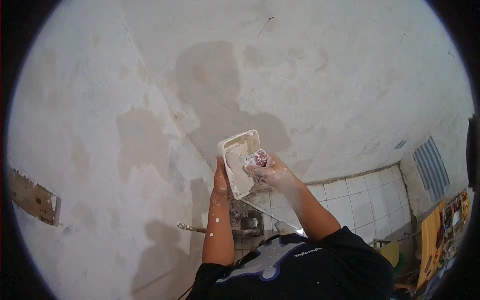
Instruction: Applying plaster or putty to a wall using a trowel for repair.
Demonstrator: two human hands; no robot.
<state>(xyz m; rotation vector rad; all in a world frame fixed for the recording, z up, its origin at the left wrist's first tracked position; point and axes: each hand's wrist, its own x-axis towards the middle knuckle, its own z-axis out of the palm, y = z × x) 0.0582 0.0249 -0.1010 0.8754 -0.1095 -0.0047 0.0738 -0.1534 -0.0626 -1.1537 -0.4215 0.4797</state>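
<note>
In front of my chest, a cream plastic tub coated with wet white filler tilts between my hands. My left hand is wrapped round its left side and underside, with part of the fingers hidden by it. My right hand grips a scraper with a red, filler-smeared handle inside the tub. The scraper's blade is mostly hidden in the filler. White splashes spot both my forearms.
Patched plaster walls meet in a corner ahead. Below are white floor tiles, a pipe with a valve and a dark fitting. At the right stand a striped panel and a cluttered orange board. A recess opens at left.
</note>
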